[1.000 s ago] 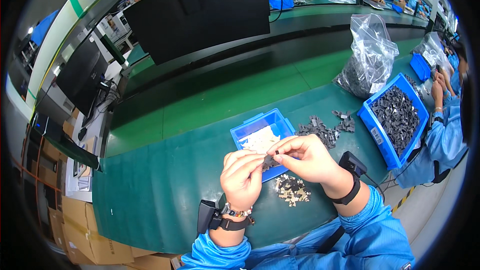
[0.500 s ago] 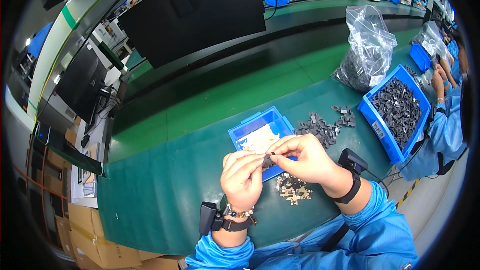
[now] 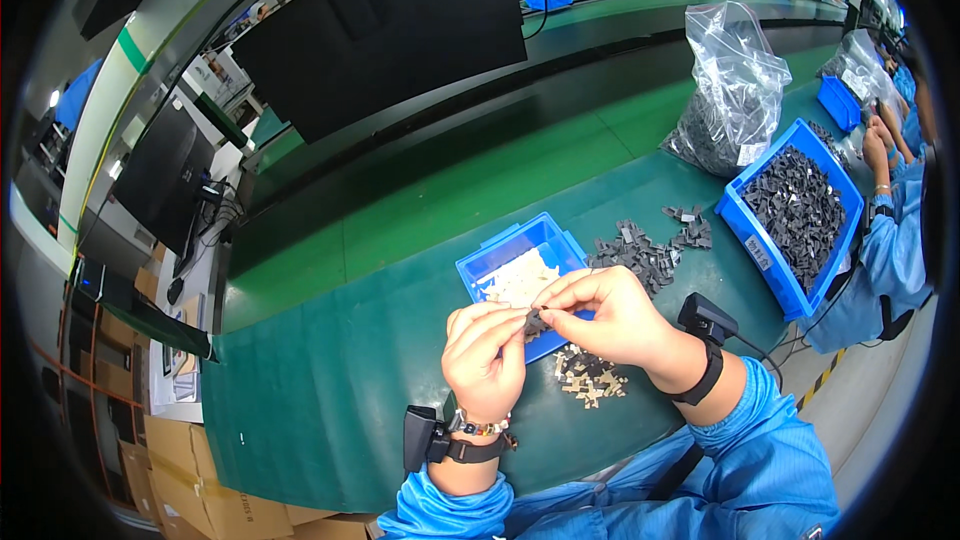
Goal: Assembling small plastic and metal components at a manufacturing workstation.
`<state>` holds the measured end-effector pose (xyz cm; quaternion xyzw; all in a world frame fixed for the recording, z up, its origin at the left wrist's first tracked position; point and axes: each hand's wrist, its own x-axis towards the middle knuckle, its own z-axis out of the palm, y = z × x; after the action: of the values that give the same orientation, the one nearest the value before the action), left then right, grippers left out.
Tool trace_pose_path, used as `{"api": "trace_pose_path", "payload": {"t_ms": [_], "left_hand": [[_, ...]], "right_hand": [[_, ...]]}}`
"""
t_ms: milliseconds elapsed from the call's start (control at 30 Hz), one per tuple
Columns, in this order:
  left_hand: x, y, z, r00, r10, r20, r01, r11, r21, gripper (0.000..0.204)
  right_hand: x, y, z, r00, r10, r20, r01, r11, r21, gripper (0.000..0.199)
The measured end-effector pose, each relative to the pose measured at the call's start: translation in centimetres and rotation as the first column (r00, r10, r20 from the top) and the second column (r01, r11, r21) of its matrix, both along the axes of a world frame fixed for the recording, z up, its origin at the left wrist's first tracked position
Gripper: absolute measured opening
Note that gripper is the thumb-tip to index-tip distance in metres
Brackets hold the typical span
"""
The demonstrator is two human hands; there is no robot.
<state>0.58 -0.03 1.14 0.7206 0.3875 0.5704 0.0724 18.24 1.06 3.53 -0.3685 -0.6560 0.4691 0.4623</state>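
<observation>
Fingertips of my left hand (image 3: 485, 360) and my right hand (image 3: 615, 325) meet over the near side of a blue tray (image 3: 480, 265). Between them they pinch a small dark grey plastic piece (image 3: 534, 321), partly covered by the fingers. White pieces (image 3: 522, 280) lie in the tray's far part, and its near part is mostly hidden by my hands. Just beyond my right hand spreads a loose pile of dark grey pieces (image 3: 640, 258). Below that hand, small beige and black pieces (image 3: 590, 377) are heaped on the green table mat (image 3: 320, 380).
To the right stands a large blue bin (image 3: 790, 215) full of dark grey pieces. Behind it sits a clear plastic bag (image 3: 730, 90) of similar pieces. A black panel (image 3: 380, 40) hangs over the far side. A co-worker's blue sleeve (image 3: 900, 240) is at the right edge.
The view has shifted slightly. Both hands stay together at the same place, with the dark grey piece turned a little between the fingertips.
</observation>
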Motion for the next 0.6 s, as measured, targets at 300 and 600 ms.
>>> {"api": "trace_pose_path", "payload": {"t_ms": [300, 600], "left_hand": [[0.03, 0.1, -0.45, 0.999, 0.01, 0.033, -0.009, 1.0, -0.007, 0.016], [0.14, -0.05, -0.12, 1.0, 0.006, 0.014, -0.006, 1.0, -0.001, 0.014]], "right_hand": [[-0.06, 0.03, -0.03, 0.999, 0.003, -0.042, -0.006, 0.997, -0.072, 0.007], [-0.1, -0.01, -0.22, 0.999, -0.049, 0.017, 0.047, 0.997, 0.066, 0.007]]}}
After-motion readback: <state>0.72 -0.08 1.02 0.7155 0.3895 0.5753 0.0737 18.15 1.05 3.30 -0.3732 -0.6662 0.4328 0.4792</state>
